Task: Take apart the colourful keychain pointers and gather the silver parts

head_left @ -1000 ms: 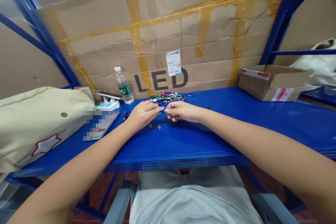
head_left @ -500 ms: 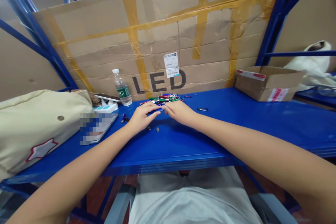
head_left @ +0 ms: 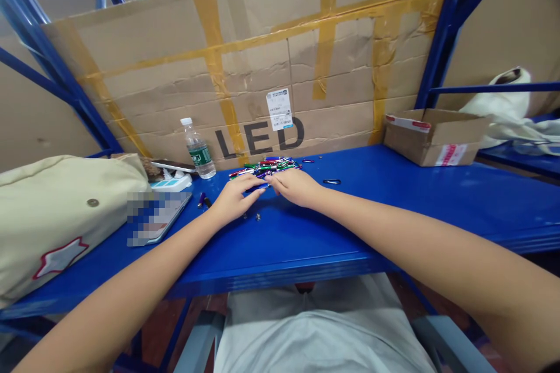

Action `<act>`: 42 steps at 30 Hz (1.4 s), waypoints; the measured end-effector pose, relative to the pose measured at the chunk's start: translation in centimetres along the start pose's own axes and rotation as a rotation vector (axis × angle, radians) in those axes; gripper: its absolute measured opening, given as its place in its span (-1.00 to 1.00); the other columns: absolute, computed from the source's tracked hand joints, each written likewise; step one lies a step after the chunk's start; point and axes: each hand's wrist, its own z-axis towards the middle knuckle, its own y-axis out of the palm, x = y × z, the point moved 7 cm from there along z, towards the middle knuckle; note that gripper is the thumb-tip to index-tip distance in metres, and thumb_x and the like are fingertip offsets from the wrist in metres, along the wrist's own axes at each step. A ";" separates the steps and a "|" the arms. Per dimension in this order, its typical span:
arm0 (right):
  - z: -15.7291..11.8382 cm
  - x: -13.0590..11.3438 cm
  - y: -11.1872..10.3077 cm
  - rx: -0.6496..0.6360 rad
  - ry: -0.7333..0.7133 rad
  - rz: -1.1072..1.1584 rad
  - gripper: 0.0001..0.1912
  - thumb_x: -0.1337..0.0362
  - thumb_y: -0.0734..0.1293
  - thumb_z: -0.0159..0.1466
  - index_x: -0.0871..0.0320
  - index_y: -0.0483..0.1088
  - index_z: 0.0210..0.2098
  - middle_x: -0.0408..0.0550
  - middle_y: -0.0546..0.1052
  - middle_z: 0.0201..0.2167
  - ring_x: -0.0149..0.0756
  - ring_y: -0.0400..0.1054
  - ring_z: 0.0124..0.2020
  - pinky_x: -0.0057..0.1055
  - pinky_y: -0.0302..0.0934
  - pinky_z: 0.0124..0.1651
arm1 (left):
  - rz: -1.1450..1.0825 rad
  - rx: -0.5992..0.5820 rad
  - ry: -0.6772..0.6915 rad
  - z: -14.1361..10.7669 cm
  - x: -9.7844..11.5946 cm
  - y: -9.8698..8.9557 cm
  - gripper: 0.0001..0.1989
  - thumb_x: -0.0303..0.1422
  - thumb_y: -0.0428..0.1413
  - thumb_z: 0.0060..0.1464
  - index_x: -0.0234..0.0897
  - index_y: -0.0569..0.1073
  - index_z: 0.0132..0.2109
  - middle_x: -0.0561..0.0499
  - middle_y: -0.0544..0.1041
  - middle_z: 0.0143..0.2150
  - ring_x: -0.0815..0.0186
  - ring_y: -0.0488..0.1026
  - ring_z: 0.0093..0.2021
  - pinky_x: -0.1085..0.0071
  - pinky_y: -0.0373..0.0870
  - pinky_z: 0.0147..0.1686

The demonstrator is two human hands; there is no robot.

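My left hand [head_left: 237, 198] rests low over the blue table, its thumb and fingers closed on a slim, shiny blue piece [head_left: 257, 188]. My right hand [head_left: 296, 187] comes in from the right with its fingertips pinched together at that piece's right end; what they grip is too small to make out. Just behind both hands lies a heap of small shiny pieces [head_left: 275, 164] in red, green, blue and silver, partly covered by the fingers. In front of my left hand sits a tiny silver metal part [head_left: 258, 217]. A black carabiner [head_left: 331, 182] lies to the right.
Left of my hands are a purple cylinder [head_left: 201, 199], a water bottle [head_left: 200, 151], a white power strip [head_left: 171, 183], a flat blurred-out item [head_left: 168, 218] and a cream bag [head_left: 65, 204]. An open cardboard box [head_left: 452, 139] stands right. Taped cardboard [head_left: 254, 81] walls the back.
The view has shifted slightly, so most things appear a little further left. Both hands keep nearly the same pose around the blue piece.
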 end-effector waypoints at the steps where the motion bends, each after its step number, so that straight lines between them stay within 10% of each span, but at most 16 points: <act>1: 0.0 -0.1 -0.2 0.013 -0.032 -0.106 -0.52 0.14 0.05 0.39 0.19 0.42 -0.48 -0.02 0.51 -0.49 -0.32 0.33 -0.43 -0.44 0.05 -0.37 | -0.036 0.006 -0.020 0.0 0.0 0.1 -0.73 -0.26 0.03 0.18 -0.25 0.52 -0.08 -0.09 0.55 -0.18 0.22 0.45 -0.11 0.29 0.37 -0.08; 8: 0.0 -1.4 -1.1 0.187 -0.078 -0.330 -0.52 0.15 0.06 0.38 0.25 0.49 -0.41 0.07 0.56 -0.42 -0.29 0.38 -0.38 -0.45 -0.01 -0.40 | -0.048 0.085 -0.040 0.1 0.6 -0.5 -0.73 -0.25 0.03 0.18 -0.29 0.53 -0.12 -0.09 0.55 -0.20 0.26 0.46 -0.17 0.33 0.37 -0.12; 16: 0.4 0.7 1.1 0.039 0.284 0.418 -0.42 0.19 -0.06 0.42 0.21 0.31 -0.61 -0.14 0.36 -0.69 -0.43 0.27 -0.60 -0.49 0.09 -0.41 | 0.314 0.082 0.033 -0.1 1.1 -0.6 -0.72 -0.27 0.01 0.20 -0.27 0.52 -0.07 -0.13 0.56 -0.13 0.20 0.47 -0.11 0.28 0.29 -0.15; 29: -1.0 -2.5 0.7 -0.189 -0.184 -0.437 -0.55 0.07 0.02 0.40 0.20 0.42 -0.19 0.07 0.55 -0.29 -0.20 0.42 -0.33 -0.39 0.09 -0.33 | -0.256 -0.416 -0.234 -1.0 -1.4 0.0 -0.60 -0.10 0.01 0.15 -0.29 0.52 -0.08 -0.03 0.56 -0.22 0.29 0.45 -0.27 0.40 0.39 -0.21; 42: -1.1 -1.9 2.1 -0.216 -0.210 0.057 -0.61 0.21 0.06 0.39 0.21 0.36 -0.46 -0.09 0.46 -0.46 -0.39 0.28 -0.43 -0.46 0.05 -0.33 | -0.170 -0.395 -0.110 -1.0 -0.2 -0.1 -0.66 -0.15 -0.02 0.19 -0.21 0.54 -0.08 -0.03 0.53 -0.23 0.30 0.45 -0.23 0.41 0.36 -0.16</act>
